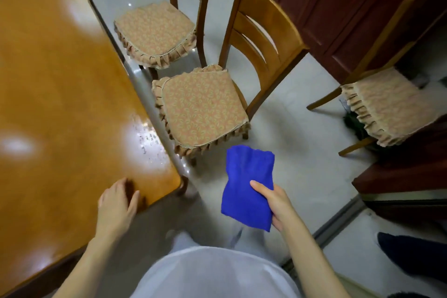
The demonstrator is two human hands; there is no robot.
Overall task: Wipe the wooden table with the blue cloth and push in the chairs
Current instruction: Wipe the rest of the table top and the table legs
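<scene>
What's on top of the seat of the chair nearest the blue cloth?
A patterned cushion with a ruffled edge covers the seat of the near chair. The wooden seat beneath it is hidden. The blue cloth, held in the right hand, is apart from it.

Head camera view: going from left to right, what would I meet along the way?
First the left hand at the wooden table corner → blue cloth → right hand gripping its right edge → cushioned chair at the far right.

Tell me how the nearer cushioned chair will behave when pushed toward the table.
The nearer chair probably slides easily; the floor looks glossy. Its frilled cushion may shift if pushed directly. Pushed high on the backrest, it might tilt.
</scene>
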